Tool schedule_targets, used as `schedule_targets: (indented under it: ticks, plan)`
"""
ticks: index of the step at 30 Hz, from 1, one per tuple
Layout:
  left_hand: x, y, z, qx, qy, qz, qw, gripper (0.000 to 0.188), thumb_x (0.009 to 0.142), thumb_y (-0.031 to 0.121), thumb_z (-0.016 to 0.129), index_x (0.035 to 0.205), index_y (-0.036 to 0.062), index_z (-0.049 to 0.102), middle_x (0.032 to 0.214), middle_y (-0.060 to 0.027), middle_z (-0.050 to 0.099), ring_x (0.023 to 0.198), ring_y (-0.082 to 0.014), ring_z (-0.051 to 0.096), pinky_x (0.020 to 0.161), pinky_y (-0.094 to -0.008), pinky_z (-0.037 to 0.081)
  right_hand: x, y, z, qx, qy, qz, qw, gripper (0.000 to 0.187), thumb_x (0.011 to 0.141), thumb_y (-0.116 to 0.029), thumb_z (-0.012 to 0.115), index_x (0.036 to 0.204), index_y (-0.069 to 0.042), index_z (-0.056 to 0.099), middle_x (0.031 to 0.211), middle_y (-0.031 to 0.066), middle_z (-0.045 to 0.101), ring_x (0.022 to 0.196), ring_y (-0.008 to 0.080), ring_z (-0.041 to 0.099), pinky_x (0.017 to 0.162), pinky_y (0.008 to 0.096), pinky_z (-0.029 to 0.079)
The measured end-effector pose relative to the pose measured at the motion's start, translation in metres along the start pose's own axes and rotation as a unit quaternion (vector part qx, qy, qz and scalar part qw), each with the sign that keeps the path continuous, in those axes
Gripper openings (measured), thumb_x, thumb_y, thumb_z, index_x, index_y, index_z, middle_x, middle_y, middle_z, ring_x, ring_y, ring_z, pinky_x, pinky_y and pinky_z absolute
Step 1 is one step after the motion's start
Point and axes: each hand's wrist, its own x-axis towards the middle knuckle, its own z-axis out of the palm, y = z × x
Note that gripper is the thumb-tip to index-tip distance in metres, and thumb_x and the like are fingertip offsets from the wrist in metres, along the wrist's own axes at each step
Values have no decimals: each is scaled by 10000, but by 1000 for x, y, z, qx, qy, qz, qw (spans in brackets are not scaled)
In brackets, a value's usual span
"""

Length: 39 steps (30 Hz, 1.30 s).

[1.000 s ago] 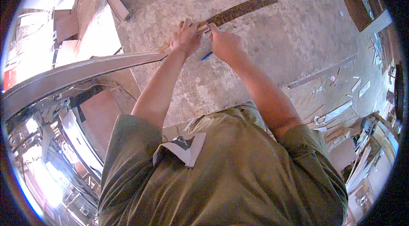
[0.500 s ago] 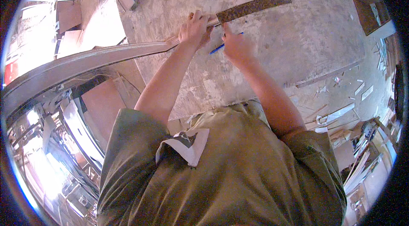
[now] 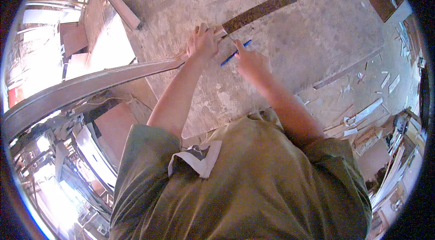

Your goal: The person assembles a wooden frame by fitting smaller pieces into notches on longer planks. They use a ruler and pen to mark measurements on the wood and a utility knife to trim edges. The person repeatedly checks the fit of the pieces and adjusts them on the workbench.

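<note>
My left hand [image 3: 202, 42] is closed over the far end of a long wooden moulding [image 3: 99, 79], which runs off to the left rim. Just past its fingertips, a flat dark brown mottled strip [image 3: 260, 12] lies on the worn board table [image 3: 326, 27], its near end close to the moulding's end. My right hand [image 3: 253, 64] is closed, with a thin, pale sliver showing between its fingertips and the strip's end; what it holds is too small to make out. A blue pen [image 3: 245, 45] lies slantwise on the table, partly hidden behind the right fingers.
Another wooden length [image 3: 122, 7] rests at the table's far left corner. Offcuts and scraps [image 3: 362, 115] litter the floor at right, with stacked strips [image 3: 392, 172] farther down. A brown panel [image 3: 115, 127] and more clutter stand below the moulding at left.
My right hand has drawn back slightly from the dark strip's end, toward me. The left hand keeps its hold on the moulding. The whole view has shifted a little.
</note>
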Motion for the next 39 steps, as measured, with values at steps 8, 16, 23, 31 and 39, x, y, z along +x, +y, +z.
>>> schedule_targets:
  ticks: [8,16,23,31,39]
  plan:
    - [-3,-3,5,-15,33,8,999,483,897,273,649,1374,320,588,1237,-81,564,1187,-324,545,967,-476,501,20,13,-9,120,87,-25,989,503,1025,-336,492,1502,-191,426,799,213,705,733,412,699,646,551,540]
    - [-3,-2,5,-34,15,-26,999,398,964,384,594,1353,302,598,1215,-135,567,1211,-339,554,981,-517,493,38,0,13,84,84,-28,993,516,1022,-340,489,1512,-194,417,815,217,709,737,416,699,658,567,543]
    - [2,-5,18,-26,46,-10,999,363,974,359,571,1329,291,607,1223,-137,575,1208,-369,550,932,-564,514,43,-8,5,0,86,-51,995,515,1008,-280,490,1496,-129,435,838,218,719,754,409,710,700,562,556]
    - [-3,-3,8,-23,39,6,999,356,989,376,552,1323,278,625,1225,-117,587,1179,-352,558,935,-501,531,23,-14,-12,-41,30,-42,998,516,1007,-289,499,1491,-129,420,892,190,730,812,395,720,729,551,563]
    - [-1,2,3,-48,16,-7,999,493,842,272,723,1314,193,608,1313,-93,501,1261,-328,521,1003,-485,507,-2,-6,-14,-5,-21,19,1000,504,1024,-318,495,1501,-186,404,956,214,724,876,413,713,732,545,558]
